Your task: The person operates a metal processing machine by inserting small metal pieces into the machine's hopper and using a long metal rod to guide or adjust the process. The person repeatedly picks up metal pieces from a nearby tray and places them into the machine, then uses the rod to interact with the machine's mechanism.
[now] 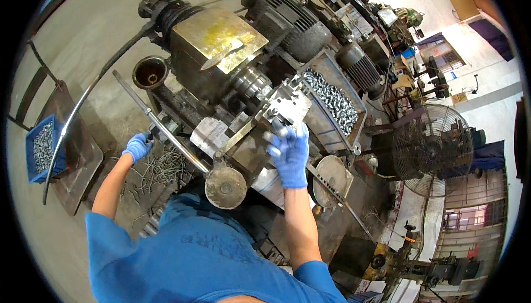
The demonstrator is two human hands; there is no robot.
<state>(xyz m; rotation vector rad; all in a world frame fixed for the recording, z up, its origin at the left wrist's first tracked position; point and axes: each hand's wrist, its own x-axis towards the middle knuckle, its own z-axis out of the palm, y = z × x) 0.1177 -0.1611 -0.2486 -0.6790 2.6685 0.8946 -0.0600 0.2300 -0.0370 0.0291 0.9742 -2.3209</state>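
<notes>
My left hand (138, 147), in a blue work glove, is closed around a dark handle (150, 136) on the machine's left side. My right hand (291, 153), gloved alike with grey-stained fingertips, has its fingers curled in front of the bright metal fixture (292, 105). Whatever those fingers hold, if anything, is hidden. Just left of the fixture is the machine's round steel spindle (253, 83), which comes out of an oily, yellow-stained metal housing (218, 34). A long steel lever (177, 142) slants between my two hands.
A metal bin (360, 127) of small shiny parts stands right of the fixture. More parts fill a blue crate (29, 162) at far left. A large caged fan (432, 151) stands at right. Metal scraps (160, 171) litter the floor below my left hand. A motor (293, 23) sits behind.
</notes>
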